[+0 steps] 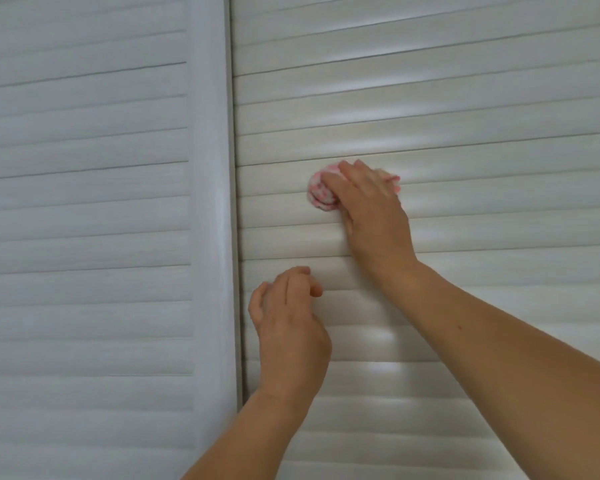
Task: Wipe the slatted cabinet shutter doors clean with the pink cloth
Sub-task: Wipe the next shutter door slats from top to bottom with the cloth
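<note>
Two white slatted shutter doors fill the view: the left door (84,202) and the right door (482,116), which lies slightly further back. My right hand (371,209) presses a bunched pink and white cloth (321,194) against the slats of the right door, left of its middle. Most of the cloth is hidden under my fingers; a pink edge shows at the hand's far side. My left hand (288,327) is lower down by the right door's left edge, fingers loosely curled with the tips against a slat, holding nothing.
A vertical frame post (210,202) of the left door stands between the two doors, with a dark gap (237,306) beside it. Slats run across everything else in view.
</note>
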The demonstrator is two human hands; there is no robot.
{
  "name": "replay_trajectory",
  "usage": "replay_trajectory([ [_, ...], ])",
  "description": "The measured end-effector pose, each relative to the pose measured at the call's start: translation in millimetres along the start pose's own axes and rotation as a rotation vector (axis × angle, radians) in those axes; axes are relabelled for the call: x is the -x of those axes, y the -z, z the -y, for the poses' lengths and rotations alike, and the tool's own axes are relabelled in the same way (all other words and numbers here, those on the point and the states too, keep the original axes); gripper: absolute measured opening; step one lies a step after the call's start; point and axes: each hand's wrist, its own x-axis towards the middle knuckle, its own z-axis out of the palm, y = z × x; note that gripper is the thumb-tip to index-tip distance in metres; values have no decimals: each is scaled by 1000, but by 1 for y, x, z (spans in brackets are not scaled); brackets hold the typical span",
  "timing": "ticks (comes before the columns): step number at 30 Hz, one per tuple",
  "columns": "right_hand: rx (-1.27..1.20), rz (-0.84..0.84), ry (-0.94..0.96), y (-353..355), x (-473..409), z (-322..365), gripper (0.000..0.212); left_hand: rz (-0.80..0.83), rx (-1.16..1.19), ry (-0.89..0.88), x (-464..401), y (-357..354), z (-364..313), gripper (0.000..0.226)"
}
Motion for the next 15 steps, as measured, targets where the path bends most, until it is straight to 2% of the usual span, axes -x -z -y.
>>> replay_trajectory([
  [4, -19, 75, 156, -11, 11, 11, 37, -67, 81, 125, 7, 8, 6, 52],
  [9, -40, 128, 297, -22, 38, 25, 42, 2, 101, 299, 25, 14, 7, 50],
  [15, -112, 263, 404, -21, 102, 39, 45, 54, 72, 299, 46, 20, 9, 49],
])
